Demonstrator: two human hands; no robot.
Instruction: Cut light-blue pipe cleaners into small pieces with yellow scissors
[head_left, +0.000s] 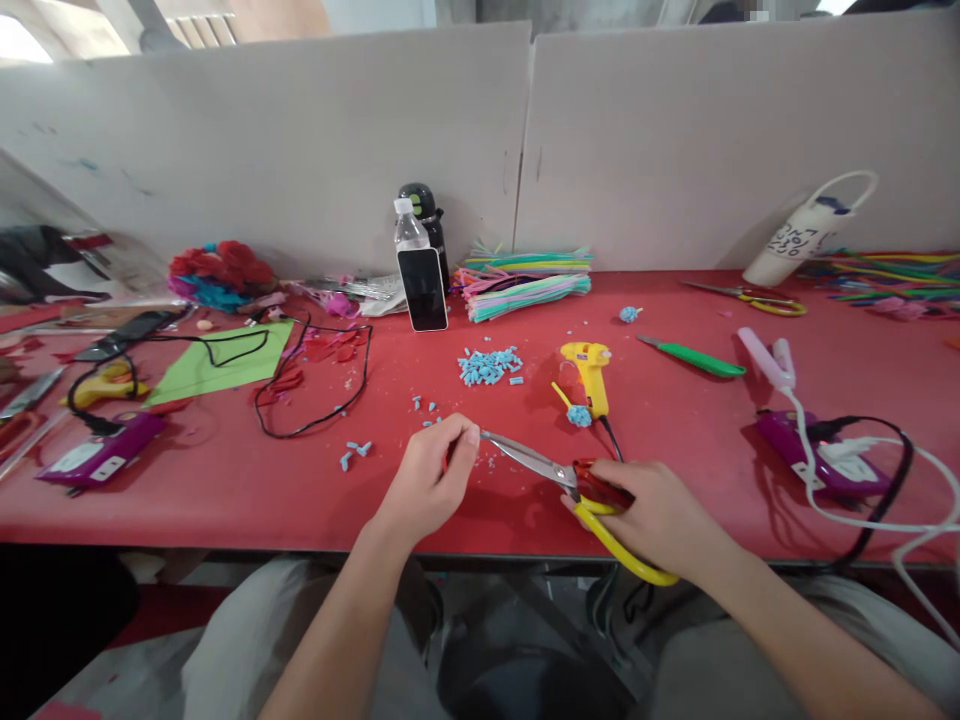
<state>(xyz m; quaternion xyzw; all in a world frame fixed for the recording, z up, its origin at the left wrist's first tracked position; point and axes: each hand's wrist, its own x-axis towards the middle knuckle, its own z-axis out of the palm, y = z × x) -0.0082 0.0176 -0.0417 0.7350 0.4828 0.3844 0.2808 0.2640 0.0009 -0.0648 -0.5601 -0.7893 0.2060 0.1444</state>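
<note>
My right hand (652, 515) grips a pair of scissors (529, 458) by its yellow and red handles, blades pointing left. Their tips meet the pinched fingers of my left hand (431, 470); whatever those fingers hold is too small or hidden to make out. Just beyond lies a pile of short light-blue fuzzy pieces (489, 367), with a few more loose pieces (356, 452) to the left of my left hand. Past the scissors rests a yellow glue gun (590, 375). A blue cluster on a yellow stem (578, 414) lies beside it.
Bundled pipe cleaners (529, 290) lie against the partition near a phone (422, 289) propped on bottles. At right are a green-handled knife (697, 358), other scissors (750, 297) and a purple power strip (821, 455) with cables. Another power strip (105, 448) and black cable (367, 375) lie left.
</note>
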